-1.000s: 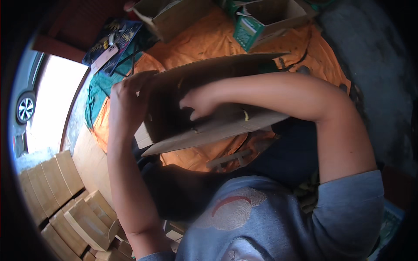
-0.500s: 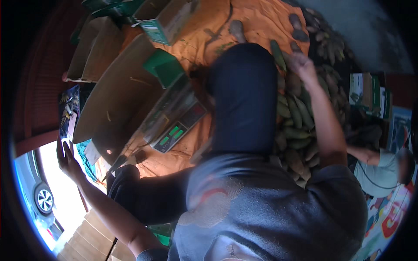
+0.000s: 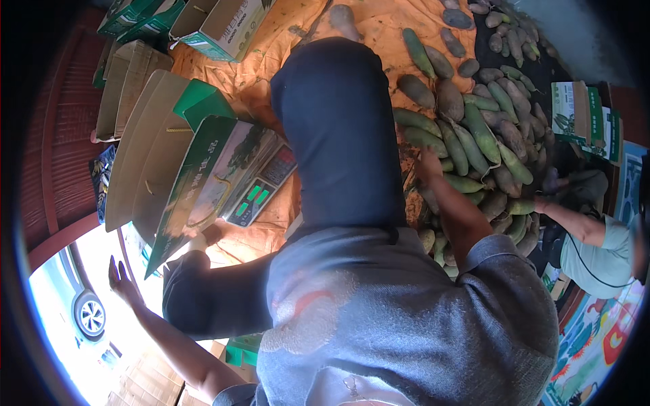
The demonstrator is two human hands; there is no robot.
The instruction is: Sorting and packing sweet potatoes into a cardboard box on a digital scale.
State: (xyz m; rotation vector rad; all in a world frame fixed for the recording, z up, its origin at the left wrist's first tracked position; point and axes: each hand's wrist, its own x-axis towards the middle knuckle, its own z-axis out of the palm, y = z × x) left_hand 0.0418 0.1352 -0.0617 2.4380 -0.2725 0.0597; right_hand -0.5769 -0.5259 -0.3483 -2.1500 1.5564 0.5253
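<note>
My right hand (image 3: 427, 167) reaches down at the left edge of a pile of long green radishes (image 3: 482, 134), many of them brown with soil. Its fingers are in shadow against a green radish (image 3: 425, 141), so I cannot see whether they grip it. Off to the left, my left hand (image 3: 124, 287) hangs in the air with fingers stretched out and nothing in it. Between that hand and my knee, an open cardboard carton (image 3: 193, 186) with green printed sides and a rope handle stands by a digital scale (image 3: 252, 201) with lit green displays.
An orange sheet (image 3: 271, 78) covers the ground under the pile. More cartons (image 3: 220, 27) stand at the far left, and others (image 3: 583, 118) at the right. A co-worker (image 3: 596, 254) sits at the right, one hand at the pile. A car (image 3: 84, 304) shows outside at the left.
My right hand has come back from the far part of the pile to its near left side. My left hand has dropped lower, away from the carton. The whole view has shifted.
</note>
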